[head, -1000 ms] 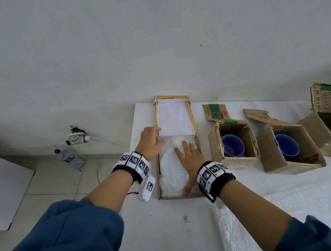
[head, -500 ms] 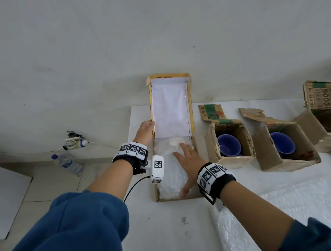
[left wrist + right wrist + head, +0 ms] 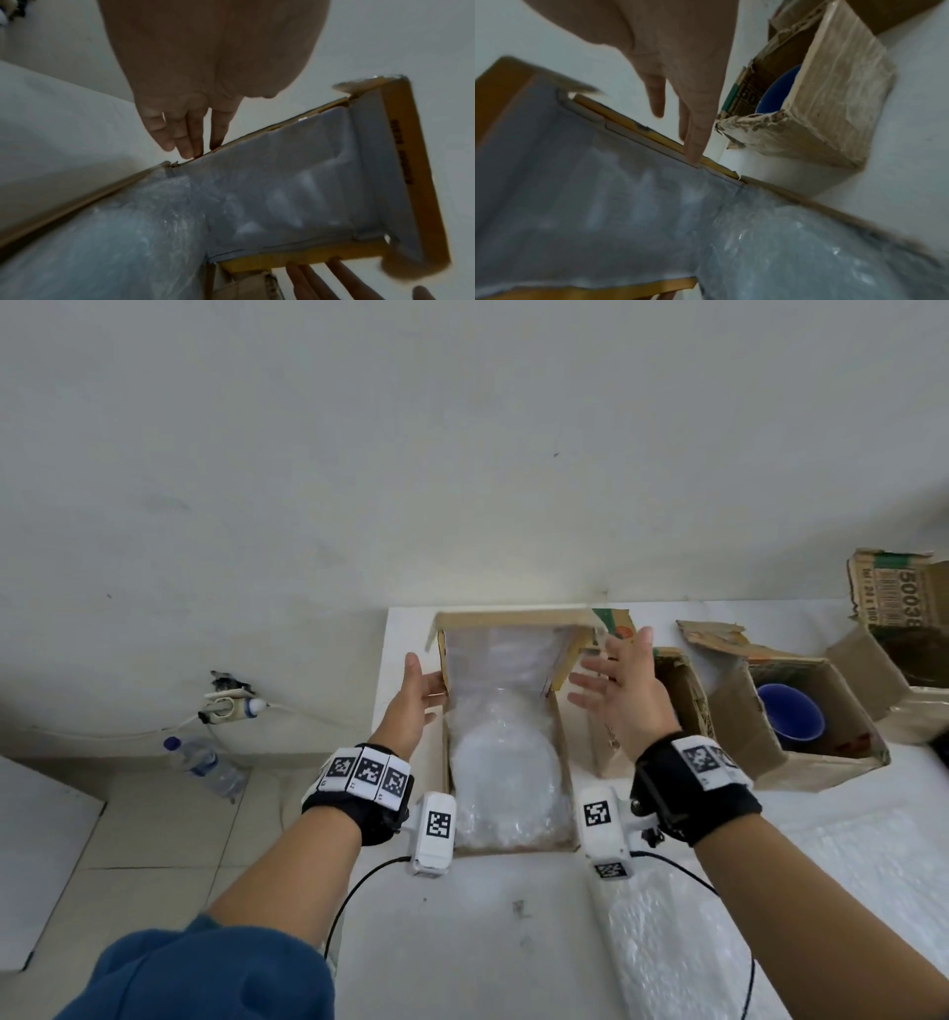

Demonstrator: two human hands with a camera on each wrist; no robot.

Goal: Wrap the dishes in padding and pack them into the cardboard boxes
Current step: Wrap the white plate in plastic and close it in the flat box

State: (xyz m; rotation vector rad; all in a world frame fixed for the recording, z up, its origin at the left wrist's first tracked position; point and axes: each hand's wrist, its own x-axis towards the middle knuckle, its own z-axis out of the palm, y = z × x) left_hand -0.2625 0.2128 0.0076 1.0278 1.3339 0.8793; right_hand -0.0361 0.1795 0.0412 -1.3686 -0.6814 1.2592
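Both hands, left and right, fingers straight, flank the raised lid at frame centre, above the bubble-wrapped dish.

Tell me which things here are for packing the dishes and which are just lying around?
For the job:
flat box with its lid
bubble-wrapped dish
left hand and right hand at the lid's sides
blue bowl in an open carton
bubble wrap sheet

Just lying about:
water bottle
wall socket
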